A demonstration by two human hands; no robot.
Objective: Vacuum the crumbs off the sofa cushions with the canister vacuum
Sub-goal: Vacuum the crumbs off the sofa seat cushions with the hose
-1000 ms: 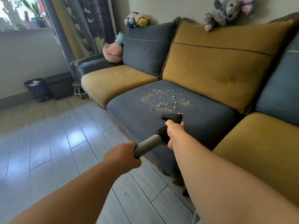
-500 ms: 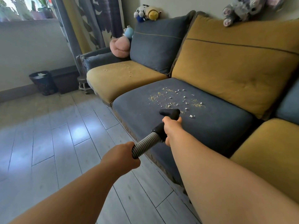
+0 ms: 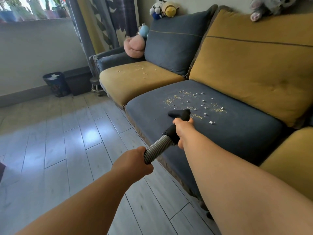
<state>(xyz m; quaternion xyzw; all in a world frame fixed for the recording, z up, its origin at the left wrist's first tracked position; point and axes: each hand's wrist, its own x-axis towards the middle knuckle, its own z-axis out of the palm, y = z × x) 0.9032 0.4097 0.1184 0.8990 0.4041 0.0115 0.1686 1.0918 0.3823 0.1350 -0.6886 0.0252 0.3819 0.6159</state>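
Paper [image 3: 53,75] sits in the bin [image 3: 55,87]; our left hand [image 3: 135,161] grips the hose [image 3: 156,149], our right hand [image 3: 183,131] the nozzle [image 3: 178,114], beside crumbs [image 3: 194,103].

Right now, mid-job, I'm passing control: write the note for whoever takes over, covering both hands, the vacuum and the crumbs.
Hands: the left hand grips the ribbed hose; the right hand grips the black handle just behind the nozzle.
Things: the nozzle sits at the near edge of the crumbs on the blue seat cushion; whether it touches the fabric is unclear. The canister is out of view.
Done: no cleared strip shows.
Left: sweep the blue seat cushion, then the thinner scatter on the yellow seat cushion beside it, toward the window.
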